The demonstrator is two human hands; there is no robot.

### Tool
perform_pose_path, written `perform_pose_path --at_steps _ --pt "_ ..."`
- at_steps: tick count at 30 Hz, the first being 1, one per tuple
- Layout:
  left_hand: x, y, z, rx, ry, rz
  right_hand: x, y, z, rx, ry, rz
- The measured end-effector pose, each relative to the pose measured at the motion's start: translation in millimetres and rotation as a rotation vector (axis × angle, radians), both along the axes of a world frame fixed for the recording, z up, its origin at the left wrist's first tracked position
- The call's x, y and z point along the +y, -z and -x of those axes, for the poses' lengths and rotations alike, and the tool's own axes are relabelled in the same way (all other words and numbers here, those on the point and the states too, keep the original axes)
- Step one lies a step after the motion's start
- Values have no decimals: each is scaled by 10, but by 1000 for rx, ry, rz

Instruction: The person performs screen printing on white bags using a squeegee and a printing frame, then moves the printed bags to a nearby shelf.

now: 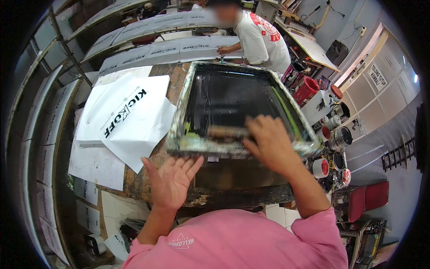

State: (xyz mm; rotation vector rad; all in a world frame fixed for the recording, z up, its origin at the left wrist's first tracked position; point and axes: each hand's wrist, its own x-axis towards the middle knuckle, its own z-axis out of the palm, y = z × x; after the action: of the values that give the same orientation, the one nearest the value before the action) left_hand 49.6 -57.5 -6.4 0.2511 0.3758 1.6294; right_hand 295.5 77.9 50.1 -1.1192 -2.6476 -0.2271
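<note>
A screen-printing frame [178, 145] with a dark ink-covered mesh lies tilted on the wooden table in front of me. Near its front edge a squeegee [228, 131] with a wooden handle rests across the mesh. My right hand [271, 142], slightly blurred, has thumb and fingers closed around the squeegee's right end. My left hand [174, 181] is open, palm up, its fingertips at the frame's front left edge and holding nothing. Left of the frame lies a stack of white printed sheets [130, 116] with black lettering, the top one askew.
Racks [53, 121] with printed sheets line the left and back. A person in a white shirt [264, 40] stands beyond the frame. Ink tubs and cans [320, 167] crowd the right side. A dark red folding chair [371, 197] stands at lower right. The table's front edge [237, 196] faces me.
</note>
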Motion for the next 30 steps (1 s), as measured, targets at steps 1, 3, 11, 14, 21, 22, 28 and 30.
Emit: perform_pose_path --at_steps 1,3,11,14,21,22,28,30 --pt "-97 174 -15 123 0 94 -70 106 -66 -57 -50 173" --pt "-137 749 45 369 38 289 -145 498 -149 46 -35 301" --pt "-105 1459 81 360 37 610 -301 1448 -3 82 -9 380" --pt "-180 1499 72 354 29 651 137 1531 72 120 -28 291" --pt "-294 1638 164 319 51 566 1951 1846 407 153 -24 72" --pt "-287 1640 171 322 55 534 2277 1855 450 127 -11 114" --pt "-438 1874 265 296 65 328 3604 1545 577 25 -74 151" --pt "-462 1982 272 133 62 162 3822 1287 618 -52 -117 325"
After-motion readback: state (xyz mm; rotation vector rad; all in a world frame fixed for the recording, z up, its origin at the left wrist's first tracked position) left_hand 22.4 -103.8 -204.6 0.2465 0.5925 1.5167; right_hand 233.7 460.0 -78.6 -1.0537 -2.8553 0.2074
